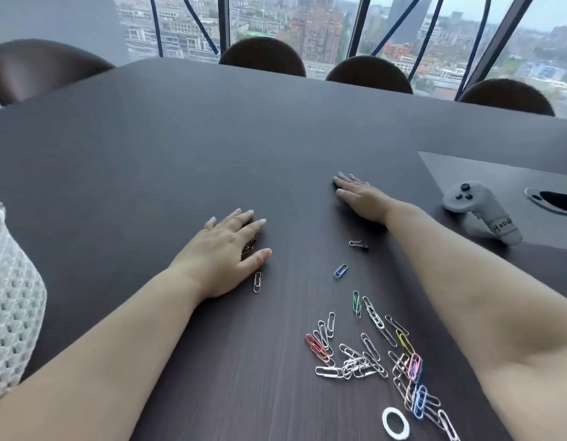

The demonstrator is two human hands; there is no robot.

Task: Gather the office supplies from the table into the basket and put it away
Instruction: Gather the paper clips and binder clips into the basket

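Tabletop: dark wood point(180, 154), with city windows beyond its far edge.
Basket: white woven point(11, 313), at the left edge; its contents are out of view.
Paper clips: loose heap point(365, 354) by the near edge, with strays toward the middle.
Left hand: flat point(225, 246), fingers straight, pressing on a few clips.
Right hand: flat point(358, 195) farther out, grasping nothing visible.
Progress: early, I judge; clips and white ring point(396, 422) uncollected, basket not yet stowed.

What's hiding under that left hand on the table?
A few paper clips peek out from beneath the left hand, which lies flat on the table. Whatever else the palm covers cannot be seen.
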